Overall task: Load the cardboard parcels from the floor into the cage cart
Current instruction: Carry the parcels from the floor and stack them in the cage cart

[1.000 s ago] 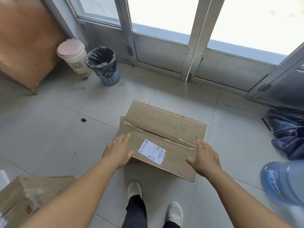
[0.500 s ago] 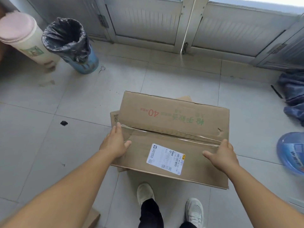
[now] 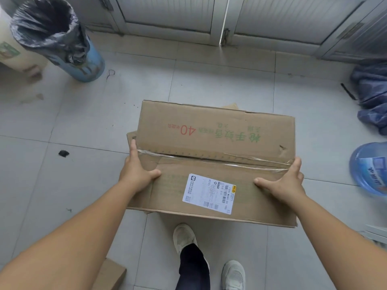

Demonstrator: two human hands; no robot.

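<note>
A large brown cardboard parcel (image 3: 217,132) with a taped top seam, green and red print and a white shipping label lies on the tiled floor in front of my feet. My left hand (image 3: 136,170) clasps its left end, thumb on top and fingers along the side. At the right end my right hand (image 3: 284,181) grips the same way. A second, flatter piece of cardboard (image 3: 130,137) sticks out from under the parcel on the left. Another cardboard parcel's corner (image 3: 111,275) shows at the bottom left. The cage cart is out of view.
A blue bin (image 3: 60,36) lined with a black bag stands at the top left, next to a pale container (image 3: 10,53). A blue water jug (image 3: 370,168) lies at the right edge, with blue cloth (image 3: 370,95) behind it. Metal door frames (image 3: 222,19) close off the far side.
I have leaned closer and lower over the parcel. Both hands went from resting near its front corners to gripping its left and right ends.
</note>
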